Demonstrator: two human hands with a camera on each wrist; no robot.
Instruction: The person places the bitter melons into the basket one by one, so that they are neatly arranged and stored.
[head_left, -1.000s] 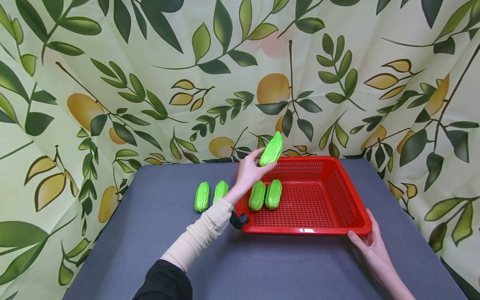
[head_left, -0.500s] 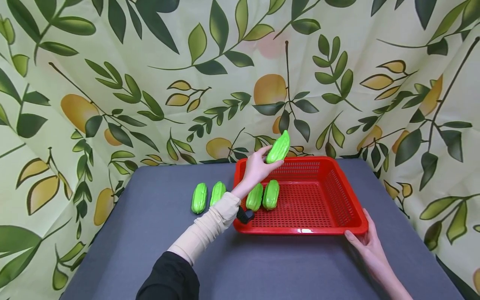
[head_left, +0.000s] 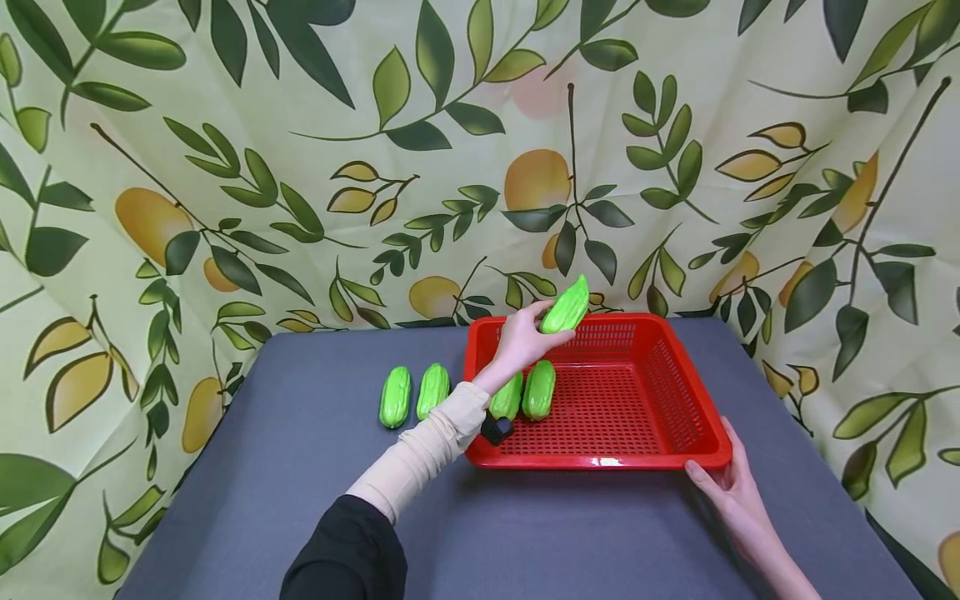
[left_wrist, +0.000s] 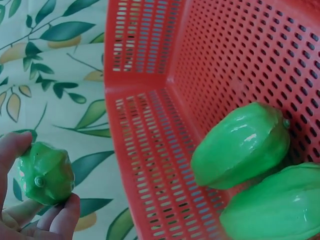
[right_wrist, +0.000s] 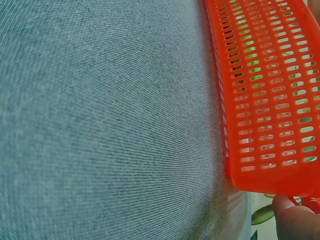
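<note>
My left hand (head_left: 522, 337) holds a bright green ribbed gourd (head_left: 566, 307) between thumb and fingers, raised over the back left part of a red plastic basket (head_left: 600, 462). The left wrist view shows this gourd (left_wrist: 47, 172) end-on, pinched outside the basket's outline. Two similar gourds lie side by side inside the basket, one (head_left: 539, 390) in full view and the other (head_left: 506, 397) partly covered by my left wrist. At the front right corner my right hand (head_left: 731, 487) grips the basket rim, thumb on the near side; the right wrist view shows only some fingertips (right_wrist: 295, 220) there.
Left of the basket, two more green gourds lie on the grey table: the outer gourd (head_left: 394, 397) and the inner gourd (head_left: 433, 391). A leaf-patterned cloth (head_left: 450, 167) hangs behind the table. Bare grey tabletop (head_left: 562, 533) stretches in front of the basket.
My left hand has carried the held gourd rightward over the basket, then slightly down, tilting it further right. The right hand stays on the basket corner. The head view has shifted slightly.
</note>
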